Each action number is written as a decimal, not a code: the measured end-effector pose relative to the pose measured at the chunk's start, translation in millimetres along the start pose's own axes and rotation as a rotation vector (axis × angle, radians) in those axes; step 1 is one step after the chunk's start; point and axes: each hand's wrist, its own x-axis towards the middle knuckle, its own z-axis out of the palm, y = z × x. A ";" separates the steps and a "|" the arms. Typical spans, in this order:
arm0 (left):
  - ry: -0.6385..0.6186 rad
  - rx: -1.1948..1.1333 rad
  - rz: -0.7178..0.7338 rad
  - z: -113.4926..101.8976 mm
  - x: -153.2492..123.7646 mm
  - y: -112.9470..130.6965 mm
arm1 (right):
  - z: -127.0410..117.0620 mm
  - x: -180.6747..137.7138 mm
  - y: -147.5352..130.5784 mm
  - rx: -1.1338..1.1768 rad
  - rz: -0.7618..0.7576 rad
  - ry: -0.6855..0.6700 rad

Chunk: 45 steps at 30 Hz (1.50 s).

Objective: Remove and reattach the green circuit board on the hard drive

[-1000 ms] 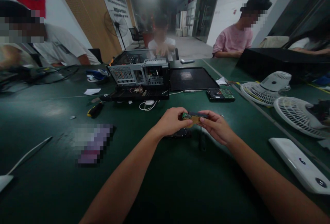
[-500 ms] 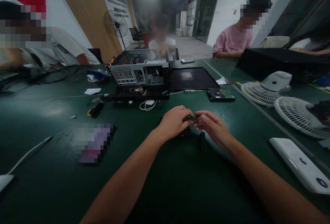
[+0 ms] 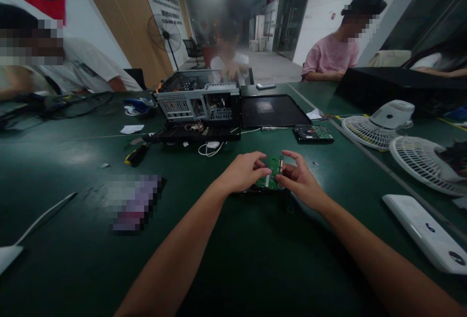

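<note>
A green circuit board with a connector on its right edge is between my hands, its face turned toward me. My left hand grips the left side, thumb on the face. At the opposite edge, my right hand pinches the board by the connector, index finger raised along it. Beneath the board is a dark flat object, mostly covered by my left hand and the board. A dark handle-like thing lies on the green table just below my right hand, in shadow.
An opened computer case stands ahead, its black side panel beside it. A hard drive lies beyond my right hand. A yellow-black screwdriver and a phone are at left; white fan parts at right. Several people sit around.
The circuit board has turned from nearly edge-on to show its green face. My right hand's fingers have spread along its edge, while my left hand has barely shifted.
</note>
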 end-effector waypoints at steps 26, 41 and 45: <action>-0.037 0.107 -0.015 4.2 3.7 -15.7 | -5.9 -1.8 14.2 -0.404 -0.133 -0.068; -0.068 0.076 -0.051 3.2 3.4 -12.7 | -7.3 -2.9 9.1 -0.547 -0.149 -0.057; -0.072 0.090 -0.042 3.7 4.8 -14.5 | -8.4 -2.8 9.7 -0.594 -0.168 -0.050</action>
